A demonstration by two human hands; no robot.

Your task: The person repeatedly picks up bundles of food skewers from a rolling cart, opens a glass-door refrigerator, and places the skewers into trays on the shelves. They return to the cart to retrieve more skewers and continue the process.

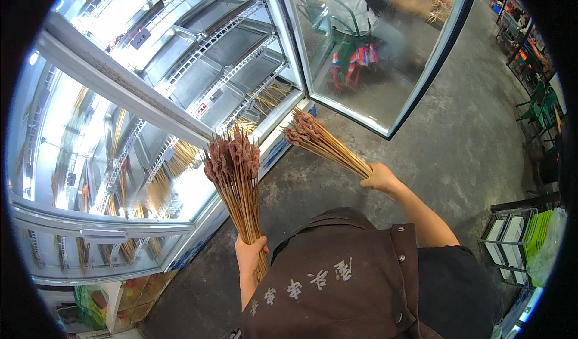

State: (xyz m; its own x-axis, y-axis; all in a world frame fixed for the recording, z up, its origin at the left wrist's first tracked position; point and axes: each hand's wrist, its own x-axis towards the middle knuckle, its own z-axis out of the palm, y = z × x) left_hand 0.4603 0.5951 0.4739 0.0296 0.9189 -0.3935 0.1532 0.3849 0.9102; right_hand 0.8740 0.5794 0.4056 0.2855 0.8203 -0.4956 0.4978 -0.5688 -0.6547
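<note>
A thick bundle of meat skewers [232,158] stands roughly upright in my left hand [251,253], gripped around the bare sticks, meat ends up. My right hand [383,178] holds a smaller bundle of meat skewers [316,136] by the stick ends, its meat pointing at the lower edge of the fridge opening. Before me is a lit glass display fridge [282,124] with one glass door [393,131] standing open. Metal trays [228,41] lie on its white wire shelves, and stick bundles [271,96] lie on the lowest level.
Behind the open door's misted glass, a person [345,5] sits on a green chair near a table with more skewers. At the right are green chairs [537,97] and a wire rack [503,244] with white and green items. Concrete floor [433,145] lies between.
</note>
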